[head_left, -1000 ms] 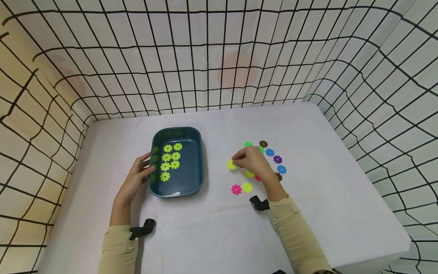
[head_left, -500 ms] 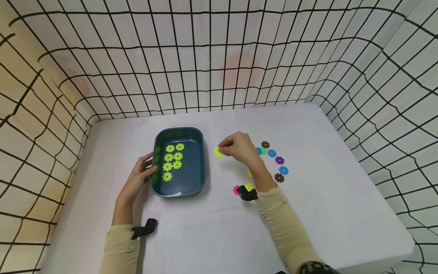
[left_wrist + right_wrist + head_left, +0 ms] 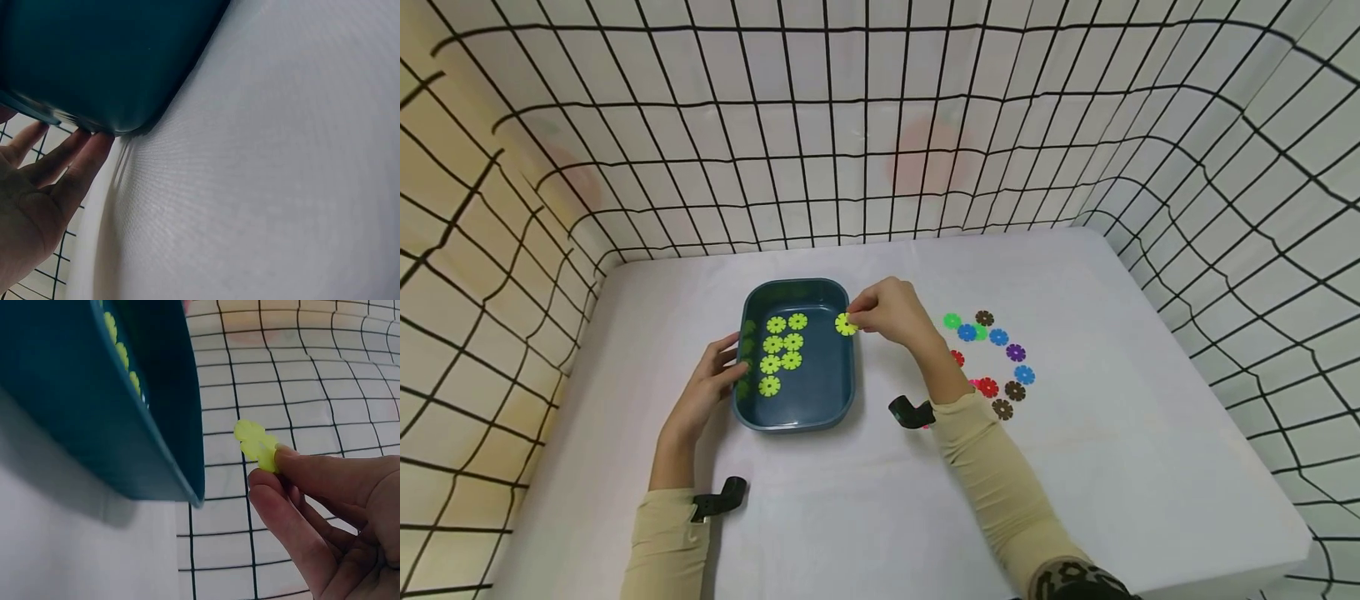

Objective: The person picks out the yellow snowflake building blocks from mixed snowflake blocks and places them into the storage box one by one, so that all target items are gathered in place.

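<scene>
My right hand [image 3: 891, 312] pinches a yellow notched plastic disc [image 3: 845, 324] between thumb and fingertips. In the head view this disc overlaps the right rim of a dark blue tray [image 3: 815, 383]; the right wrist view shows the disc [image 3: 255, 442] raised in the air, apart from the wall. Several matching yellow discs [image 3: 793, 342] lie flat in two columns on the tray's left half. My left hand [image 3: 696, 392] grips the tray's left side, thumb over the rim. Its fingers [image 3: 87, 162] touch the outer wall in the left wrist view.
Right of the tray, loose notched discs lie on the white tablecloth [image 3: 820, 517], including blue [image 3: 1024, 374], purple [image 3: 1016, 352], brown [image 3: 1015, 391], red [image 3: 988, 387] and green [image 3: 952, 321] ones. My right forearm hides part of them. Black wire mesh [image 3: 865, 158] surrounds the table's back and sides.
My right hand has carried the yellow disc leftward and away from me, from the loose discs to the tray's right rim. The left hand keeps its hold on the tray.
</scene>
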Demonstrator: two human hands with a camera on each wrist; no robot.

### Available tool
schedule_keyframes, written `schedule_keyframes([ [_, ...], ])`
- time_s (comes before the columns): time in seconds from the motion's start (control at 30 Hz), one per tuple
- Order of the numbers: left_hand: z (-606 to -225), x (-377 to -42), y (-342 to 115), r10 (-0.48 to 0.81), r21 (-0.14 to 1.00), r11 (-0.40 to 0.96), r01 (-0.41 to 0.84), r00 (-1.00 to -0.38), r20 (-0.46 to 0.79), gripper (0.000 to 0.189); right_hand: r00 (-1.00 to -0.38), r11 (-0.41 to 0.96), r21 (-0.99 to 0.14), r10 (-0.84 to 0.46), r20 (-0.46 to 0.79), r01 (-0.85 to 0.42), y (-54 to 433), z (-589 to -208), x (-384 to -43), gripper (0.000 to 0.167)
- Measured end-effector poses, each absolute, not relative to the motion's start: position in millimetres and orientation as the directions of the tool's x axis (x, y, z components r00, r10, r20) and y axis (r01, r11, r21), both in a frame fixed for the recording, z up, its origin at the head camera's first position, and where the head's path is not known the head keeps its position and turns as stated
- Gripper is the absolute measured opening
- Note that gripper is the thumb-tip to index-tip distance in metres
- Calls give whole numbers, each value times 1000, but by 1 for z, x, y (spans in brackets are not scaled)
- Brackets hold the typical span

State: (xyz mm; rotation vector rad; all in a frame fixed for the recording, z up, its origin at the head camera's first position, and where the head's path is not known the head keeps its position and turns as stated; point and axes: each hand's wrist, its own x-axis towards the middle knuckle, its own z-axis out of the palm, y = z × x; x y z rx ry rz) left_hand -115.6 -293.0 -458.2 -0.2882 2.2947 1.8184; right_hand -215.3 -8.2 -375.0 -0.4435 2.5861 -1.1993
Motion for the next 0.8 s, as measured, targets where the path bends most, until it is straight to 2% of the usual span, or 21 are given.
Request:
schedule_keyframes([
  [0.4, -458, -116, -294, -31, 935, 228, -272, -962, -272, 61, -878, 541, -821, -465, -111, -183, -44, -371, -220, 15],
  [0.8, -458, -116, -295, -25, 933, 226, -280, -959, -282, 62, -838, 563, -812, -511, -194, -156, -82, -372, -220, 12],
])
